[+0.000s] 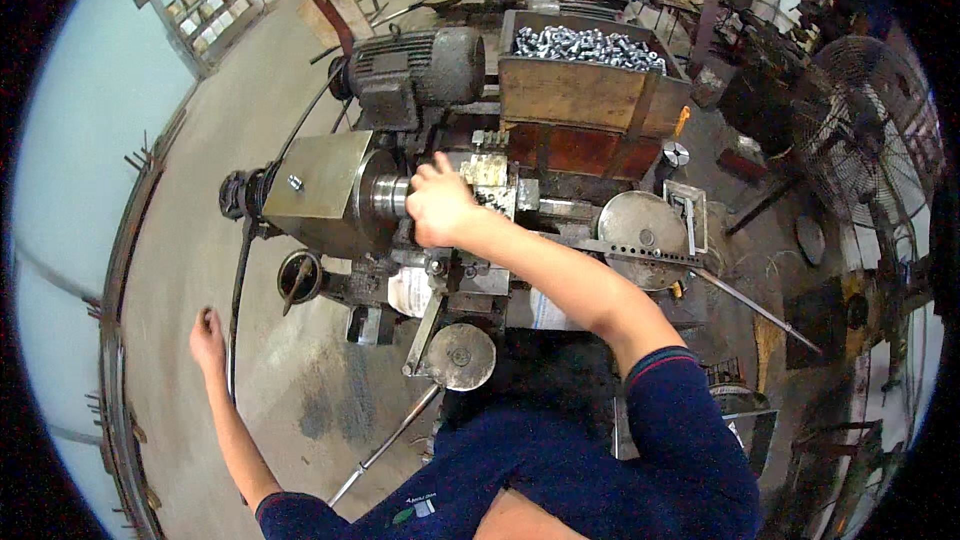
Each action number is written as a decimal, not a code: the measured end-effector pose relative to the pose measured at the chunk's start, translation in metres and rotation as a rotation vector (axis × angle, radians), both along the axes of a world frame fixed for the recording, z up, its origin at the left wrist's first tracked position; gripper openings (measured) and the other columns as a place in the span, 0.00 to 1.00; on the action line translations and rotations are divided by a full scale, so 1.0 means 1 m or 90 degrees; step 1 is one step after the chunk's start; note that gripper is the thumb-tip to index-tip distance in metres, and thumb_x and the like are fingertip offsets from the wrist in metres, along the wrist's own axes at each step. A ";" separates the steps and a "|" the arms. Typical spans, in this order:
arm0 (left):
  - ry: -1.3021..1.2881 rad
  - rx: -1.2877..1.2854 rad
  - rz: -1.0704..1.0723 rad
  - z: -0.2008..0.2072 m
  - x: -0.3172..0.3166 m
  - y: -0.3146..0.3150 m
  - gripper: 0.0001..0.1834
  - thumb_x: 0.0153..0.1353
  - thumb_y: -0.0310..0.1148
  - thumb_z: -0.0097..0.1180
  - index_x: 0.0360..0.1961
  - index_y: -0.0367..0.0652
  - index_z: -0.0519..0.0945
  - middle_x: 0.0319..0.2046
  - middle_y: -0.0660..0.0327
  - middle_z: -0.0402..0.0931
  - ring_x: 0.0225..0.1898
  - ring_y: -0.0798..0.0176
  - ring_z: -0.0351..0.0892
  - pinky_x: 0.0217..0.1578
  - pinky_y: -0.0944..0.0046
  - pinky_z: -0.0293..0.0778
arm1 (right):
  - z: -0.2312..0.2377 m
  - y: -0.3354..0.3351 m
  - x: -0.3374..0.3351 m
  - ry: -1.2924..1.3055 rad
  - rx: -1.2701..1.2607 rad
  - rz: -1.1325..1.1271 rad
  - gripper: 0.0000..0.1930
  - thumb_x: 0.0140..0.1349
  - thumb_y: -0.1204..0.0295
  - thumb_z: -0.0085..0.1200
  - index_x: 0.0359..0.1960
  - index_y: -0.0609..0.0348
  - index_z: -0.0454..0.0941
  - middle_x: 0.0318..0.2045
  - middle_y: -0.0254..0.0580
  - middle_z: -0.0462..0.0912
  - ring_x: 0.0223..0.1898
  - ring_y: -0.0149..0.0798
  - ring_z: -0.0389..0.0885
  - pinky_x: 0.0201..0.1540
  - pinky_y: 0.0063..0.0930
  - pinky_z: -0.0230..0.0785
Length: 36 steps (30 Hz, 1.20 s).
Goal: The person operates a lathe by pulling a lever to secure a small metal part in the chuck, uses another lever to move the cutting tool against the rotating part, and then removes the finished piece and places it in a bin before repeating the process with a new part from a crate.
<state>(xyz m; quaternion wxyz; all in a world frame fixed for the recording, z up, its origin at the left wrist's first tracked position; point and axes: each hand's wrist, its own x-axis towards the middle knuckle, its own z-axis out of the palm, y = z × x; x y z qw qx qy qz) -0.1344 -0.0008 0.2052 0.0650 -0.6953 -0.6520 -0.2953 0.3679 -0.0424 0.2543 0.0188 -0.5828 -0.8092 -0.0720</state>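
Observation:
My right hand (440, 204) reaches across the small lathe to the bright round spindle nose (383, 196). Its fingers are curled, with one sticking up, and whatever they grip is hidden. Just right of it are the tool slide (490, 172) and metal chips. Out over the floor on the left, my left hand (207, 342) is closed, with something dark at its fingertips that I cannot make out. A small shiny metal part (294, 182) lies on the flat headstock cover (318, 175).
Behind the lathe stand a grey electric motor (420, 65) and a big bin (590, 90) heaped with small metal parts. Round plates (462, 356) and long lever rods (760, 310) jut out in front and right. A dark pot (300, 275) hangs left; a large fan (850, 120) stands right.

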 end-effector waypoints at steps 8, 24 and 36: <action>0.089 -0.067 0.162 -0.057 0.065 -0.085 0.25 0.49 0.51 0.57 0.31 0.35 0.74 0.24 0.46 0.74 0.28 0.42 0.75 0.30 0.50 0.69 | -0.016 0.018 -0.008 0.020 -0.057 -0.010 0.13 0.40 0.64 0.54 0.29 0.51 0.82 0.34 0.40 0.81 0.44 0.44 0.74 0.61 0.51 0.45; -0.419 -0.329 -0.111 -0.060 0.051 -0.015 0.08 0.50 0.28 0.56 0.26 0.33 0.71 0.16 0.58 0.71 0.16 0.65 0.73 0.18 0.65 0.72 | 0.062 -0.038 0.087 0.114 0.186 -0.003 0.11 0.30 0.64 0.53 0.14 0.58 0.79 0.19 0.47 0.76 0.31 0.46 0.72 0.45 0.38 0.60; -0.550 -0.371 -0.152 -0.065 0.050 -0.004 0.12 0.54 0.32 0.57 0.31 0.33 0.71 0.16 0.61 0.69 0.17 0.67 0.71 0.21 0.66 0.74 | 0.030 -0.137 0.190 0.331 0.324 -0.149 0.20 0.32 0.68 0.55 0.31 0.63 0.78 0.51 0.55 0.69 0.55 0.54 0.63 0.56 0.40 0.59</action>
